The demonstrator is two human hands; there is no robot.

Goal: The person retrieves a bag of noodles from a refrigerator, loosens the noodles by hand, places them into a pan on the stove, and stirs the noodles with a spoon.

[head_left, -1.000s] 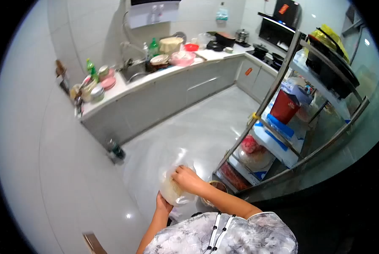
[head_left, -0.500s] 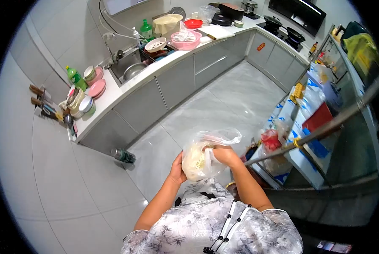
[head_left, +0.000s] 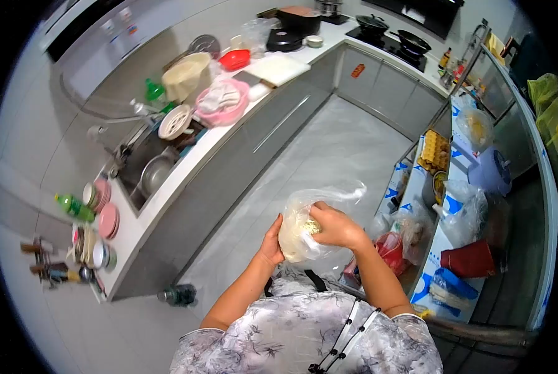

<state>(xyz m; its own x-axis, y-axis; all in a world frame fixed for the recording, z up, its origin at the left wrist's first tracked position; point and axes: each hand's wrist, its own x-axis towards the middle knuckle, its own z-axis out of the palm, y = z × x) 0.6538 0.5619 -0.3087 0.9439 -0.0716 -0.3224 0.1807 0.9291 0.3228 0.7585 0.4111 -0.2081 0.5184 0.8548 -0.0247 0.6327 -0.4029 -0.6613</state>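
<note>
Left hand (head_left: 271, 242) cupped round the near side of the plastic bag (head_left: 293, 232), gripping it, and my right hand (head_left: 336, 227) is at the bag's opening, fingers bent in over the pale yellow contents (head_left: 312, 227)! Whether those fingertips pinch the food or just the film, I can't tell from here. The bag sits between my two hands, held up in front of my patterned top (head_left: 304, 324), above the grey floor (head_left: 272, 187). Over to the left, there's the sink (head_left: 132, 163) with a metal bowl (head_left: 156, 174) in it, then the pink basin (head_left: 235, 111) with white cloth-like stuff inside, and the white board (head_left: 282, 68) beyond. Across to the right, it's the shelf rack (head_left: 425, 262), carrying an egg tray (head_left: 434, 151) and a red bag (head_left: 390, 248), while a dark bottle (head_left: 178, 295) lies on the floor by the counter (head_left: 160, 240)
</note>
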